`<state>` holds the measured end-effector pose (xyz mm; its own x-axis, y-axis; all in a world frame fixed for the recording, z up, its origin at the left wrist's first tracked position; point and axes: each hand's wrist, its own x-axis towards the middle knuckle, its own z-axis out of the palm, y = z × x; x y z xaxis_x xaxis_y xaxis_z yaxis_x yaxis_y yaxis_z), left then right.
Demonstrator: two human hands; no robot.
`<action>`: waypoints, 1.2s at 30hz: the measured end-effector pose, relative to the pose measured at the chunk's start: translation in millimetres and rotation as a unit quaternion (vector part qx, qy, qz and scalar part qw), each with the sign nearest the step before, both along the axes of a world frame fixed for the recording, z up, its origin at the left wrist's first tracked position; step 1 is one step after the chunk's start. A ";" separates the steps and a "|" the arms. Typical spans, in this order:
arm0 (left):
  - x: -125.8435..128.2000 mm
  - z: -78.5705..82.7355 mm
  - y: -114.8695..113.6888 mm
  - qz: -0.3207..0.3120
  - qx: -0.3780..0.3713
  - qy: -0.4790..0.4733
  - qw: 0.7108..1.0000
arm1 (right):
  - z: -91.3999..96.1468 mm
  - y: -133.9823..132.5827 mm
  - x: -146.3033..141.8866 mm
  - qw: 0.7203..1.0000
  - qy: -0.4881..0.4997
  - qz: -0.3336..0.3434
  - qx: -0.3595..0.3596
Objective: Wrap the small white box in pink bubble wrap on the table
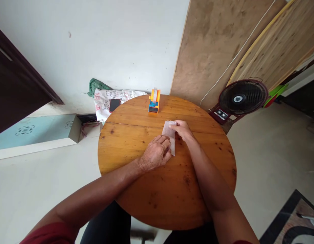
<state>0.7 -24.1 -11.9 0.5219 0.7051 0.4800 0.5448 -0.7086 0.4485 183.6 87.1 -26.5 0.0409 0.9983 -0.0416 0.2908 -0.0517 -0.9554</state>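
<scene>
Head view: pinching far end of whitish packet, lengthwise forward, with right grip; left grip curled over its left edge, unclear whether holding.

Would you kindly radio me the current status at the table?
Left hand on the whitish strip; right hand holding its far end. Tape dispenser farther back, touching neither.

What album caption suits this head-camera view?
Left hand and right hand on a pale packet, an orange tape dispenser beyond, on a round wooden table.
</scene>
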 end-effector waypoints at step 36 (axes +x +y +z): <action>-3.1 -4.1 1.4 0.051 0.044 0.040 0.997 | 62.0 -54.8 -11.4 0.989 0.079 0.127 -0.013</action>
<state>-2.3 -22.7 -16.0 0.4888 0.7136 0.5018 0.6469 -0.6824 0.3404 172.2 32.2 35.5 -0.2197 0.9741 -0.0527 0.1453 -0.0207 -0.9892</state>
